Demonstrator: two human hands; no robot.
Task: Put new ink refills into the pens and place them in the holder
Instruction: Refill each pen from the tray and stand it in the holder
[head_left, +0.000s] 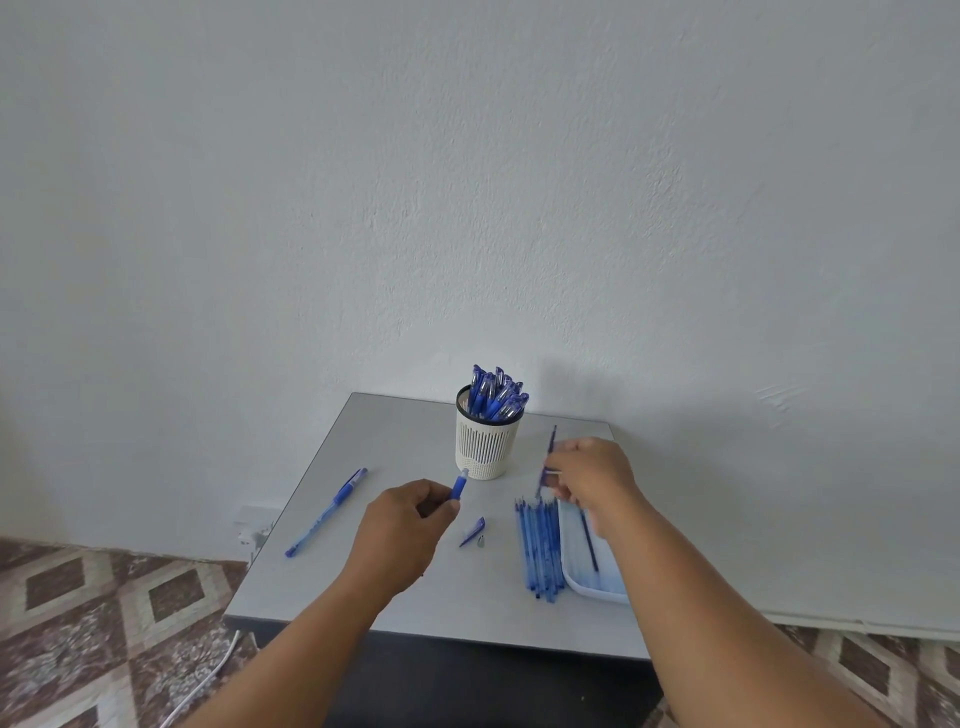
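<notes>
Head view looks down on a grey tabletop (415, 597) against a white wall. Left hand (410, 525) is curled round a pen barrel (459, 486), its open end pointing up and away toward the holder (485, 441). Right hand (589, 475) pinches one ink refill (549, 452), long axis nearly upright, leaning slightly right at its top. Just below that hand a bundle of refills (540, 551) lies side by side, running toward and away from the person; their number is too blurred to count. One dark refill (589, 543) lies in a pale tray (597, 584) beside them. One whole pen (327, 512) lies diagonally at the left. One cap (474, 531) and one small tip piece (481, 542) lie between the hands. The holder stands upright, crowded with blue pens (496, 395).
</notes>
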